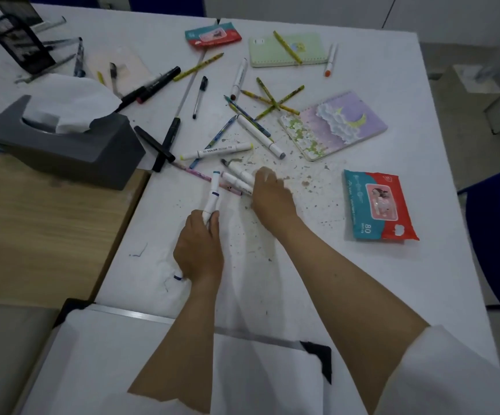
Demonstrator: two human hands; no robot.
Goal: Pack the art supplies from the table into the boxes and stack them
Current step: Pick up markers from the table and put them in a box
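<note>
My left hand (pixel 198 250) grips white markers with blue bands (pixel 213 193); their tips stick out past my fingers, and a blue end shows under my palm. Just to the right, my right hand (pixel 269 196) reaches onto two white markers (pixel 236 178) lying on the white table (pixel 377 280), with its fingers curled over their near ends. More markers, pens and patterned pencils (pixel 272 98) lie scattered beyond. A white box (pixel 123 354) with black corners sits at the near edge, under my forearms.
A grey tissue box (pixel 63 145) stands on the left, beside a wooden table (pixel 33 229). A purple notebook (pixel 335 124) and a green notebook (pixel 284 49) lie further back. Two wet-wipe packs (pixel 377 205) (pixel 213 34) lie on the table. A black mesh holder (pixel 21 40) is far left.
</note>
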